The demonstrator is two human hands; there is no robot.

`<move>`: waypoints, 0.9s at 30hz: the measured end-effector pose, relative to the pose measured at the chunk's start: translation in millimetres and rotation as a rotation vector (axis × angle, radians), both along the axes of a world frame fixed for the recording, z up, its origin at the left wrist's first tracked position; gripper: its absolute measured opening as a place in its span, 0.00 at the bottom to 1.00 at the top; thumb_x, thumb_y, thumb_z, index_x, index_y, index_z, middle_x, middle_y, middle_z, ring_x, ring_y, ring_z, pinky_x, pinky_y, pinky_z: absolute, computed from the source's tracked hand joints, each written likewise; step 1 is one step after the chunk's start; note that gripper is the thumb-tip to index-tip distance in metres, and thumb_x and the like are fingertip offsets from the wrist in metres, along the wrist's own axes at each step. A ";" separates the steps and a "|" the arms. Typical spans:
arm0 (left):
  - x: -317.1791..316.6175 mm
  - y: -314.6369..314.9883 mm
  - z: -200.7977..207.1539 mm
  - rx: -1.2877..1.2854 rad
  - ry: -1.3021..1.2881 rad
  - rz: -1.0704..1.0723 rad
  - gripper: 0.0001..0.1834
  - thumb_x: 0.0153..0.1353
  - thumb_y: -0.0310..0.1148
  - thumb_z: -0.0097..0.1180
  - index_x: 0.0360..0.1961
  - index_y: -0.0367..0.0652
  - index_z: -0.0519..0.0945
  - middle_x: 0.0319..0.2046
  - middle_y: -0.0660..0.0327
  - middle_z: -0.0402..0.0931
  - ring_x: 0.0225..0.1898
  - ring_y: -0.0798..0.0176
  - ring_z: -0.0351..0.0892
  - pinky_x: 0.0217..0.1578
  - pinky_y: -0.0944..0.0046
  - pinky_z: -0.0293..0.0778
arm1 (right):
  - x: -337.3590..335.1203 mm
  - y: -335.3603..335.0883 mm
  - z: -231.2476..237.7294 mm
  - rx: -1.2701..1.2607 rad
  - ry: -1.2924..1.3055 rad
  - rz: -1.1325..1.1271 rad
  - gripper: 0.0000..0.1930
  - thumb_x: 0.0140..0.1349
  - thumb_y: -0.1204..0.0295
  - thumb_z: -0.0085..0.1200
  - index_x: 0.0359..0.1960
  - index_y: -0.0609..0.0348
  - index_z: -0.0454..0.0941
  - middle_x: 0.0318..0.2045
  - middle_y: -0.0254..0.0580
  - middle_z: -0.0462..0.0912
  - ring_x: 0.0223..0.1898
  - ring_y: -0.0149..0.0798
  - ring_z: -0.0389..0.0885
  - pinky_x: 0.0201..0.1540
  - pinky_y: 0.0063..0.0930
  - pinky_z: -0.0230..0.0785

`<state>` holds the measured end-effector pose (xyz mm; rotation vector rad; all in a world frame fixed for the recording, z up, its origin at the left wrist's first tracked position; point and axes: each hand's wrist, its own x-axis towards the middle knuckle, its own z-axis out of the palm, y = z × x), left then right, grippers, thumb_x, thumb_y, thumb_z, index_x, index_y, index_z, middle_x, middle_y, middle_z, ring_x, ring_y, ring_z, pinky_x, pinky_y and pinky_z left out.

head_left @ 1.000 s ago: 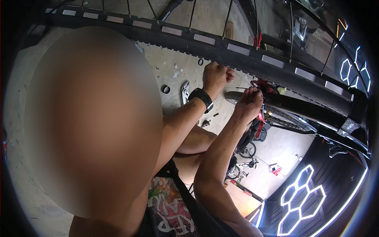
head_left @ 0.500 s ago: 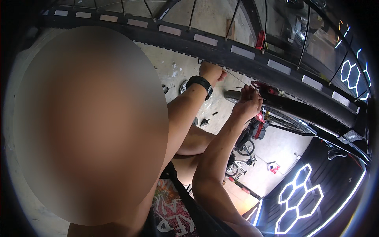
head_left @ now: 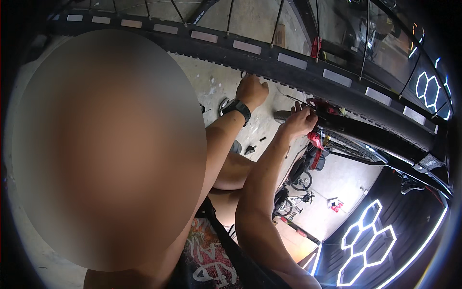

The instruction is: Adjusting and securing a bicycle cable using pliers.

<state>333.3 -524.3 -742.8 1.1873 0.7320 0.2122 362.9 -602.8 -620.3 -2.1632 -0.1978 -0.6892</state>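
Note:
A bicycle wheel with a black tyre (head_left: 219, 60) crosses the upper view, and both my hands are just below its knobbly tread. My left hand (head_left: 252, 91), with a black watch on the wrist, is closed; what its fingers hold, if anything, is hidden. A small dark loop shows beside its knuckles. My right hand (head_left: 299, 121) is to the right, beside the dark bike frame (head_left: 370, 137). Its fingertips pinch a thin dark cable (head_left: 297, 100), whose free end points up and left toward my left hand. Red parts (head_left: 316, 140) sit just below the right hand.
Spokes and a rim with pale rectangles fill the top. Another tyre (head_left: 281, 116) shows behind my right hand. Small dark parts (head_left: 250, 150) lie on the concrete floor. More bicycles (head_left: 293, 202) stand farther off, near hexagonal lights (head_left: 368, 241) on a dark wall.
My left hand has moved slightly left and down, away from the right hand and cable. The right hand has turned and shifted a little, and the cable's end now tilts up-left.

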 end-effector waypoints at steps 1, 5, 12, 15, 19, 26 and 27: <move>-3.0 5.0 4.3 0.017 -0.008 -0.056 0.22 0.57 0.36 0.59 0.50 0.31 0.79 0.49 0.40 0.80 0.55 0.39 0.78 0.56 0.47 0.75 | -1.4 4.5 -0.2 -0.146 -0.063 0.030 0.08 0.68 0.75 0.45 0.37 0.69 0.75 0.32 0.47 0.82 0.35 0.43 0.88 0.28 0.30 0.78; -16.9 17.6 29.2 0.203 0.009 -0.268 0.24 0.56 0.36 0.60 0.51 0.32 0.78 0.49 0.41 0.80 0.53 0.39 0.78 0.56 0.47 0.75 | -8.3 13.1 20.0 -0.166 0.018 -0.018 0.07 0.66 0.75 0.47 0.34 0.67 0.75 0.28 0.46 0.82 0.31 0.43 0.87 0.25 0.29 0.77; -10.2 2.6 27.2 0.159 -0.359 -0.028 0.22 0.55 0.36 0.64 0.50 0.37 0.79 0.48 0.45 0.81 0.51 0.47 0.83 0.46 0.48 0.81 | -19.9 44.0 36.9 0.402 0.118 -0.109 0.08 0.62 0.70 0.47 0.38 0.61 0.73 0.29 0.46 0.79 0.27 0.42 0.81 0.27 0.29 0.74; -7.2 7.8 20.9 -0.049 -0.756 0.119 0.15 0.62 0.37 0.61 0.44 0.36 0.83 0.37 0.50 0.86 0.37 0.53 0.87 0.42 0.58 0.81 | -22.3 34.7 30.6 0.338 0.133 -0.001 0.07 0.62 0.71 0.48 0.38 0.61 0.73 0.31 0.47 0.79 0.29 0.42 0.82 0.30 0.28 0.76; -18.1 23.1 35.8 -1.001 -0.526 -0.138 0.12 0.71 0.34 0.51 0.45 0.40 0.82 0.36 0.57 0.85 0.34 0.64 0.86 0.36 0.65 0.82 | -25.1 33.5 26.4 0.493 0.162 -0.002 0.07 0.65 0.72 0.50 0.43 0.59 0.71 0.34 0.47 0.81 0.34 0.43 0.84 0.35 0.29 0.80; -13.2 34.8 42.5 -1.086 -0.534 0.137 0.14 0.74 0.39 0.49 0.44 0.41 0.81 0.35 0.57 0.84 0.33 0.62 0.86 0.38 0.61 0.84 | -27.7 37.0 25.3 0.506 0.176 0.047 0.06 0.65 0.74 0.52 0.41 0.55 0.70 0.36 0.47 0.81 0.36 0.44 0.85 0.38 0.30 0.81; -12.5 34.4 43.8 -1.090 -0.550 0.195 0.13 0.74 0.39 0.49 0.45 0.41 0.81 0.35 0.57 0.84 0.34 0.62 0.86 0.38 0.61 0.85 | -26.7 39.6 26.0 0.520 0.176 0.028 0.06 0.64 0.75 0.53 0.41 0.54 0.70 0.36 0.46 0.81 0.35 0.43 0.85 0.37 0.29 0.80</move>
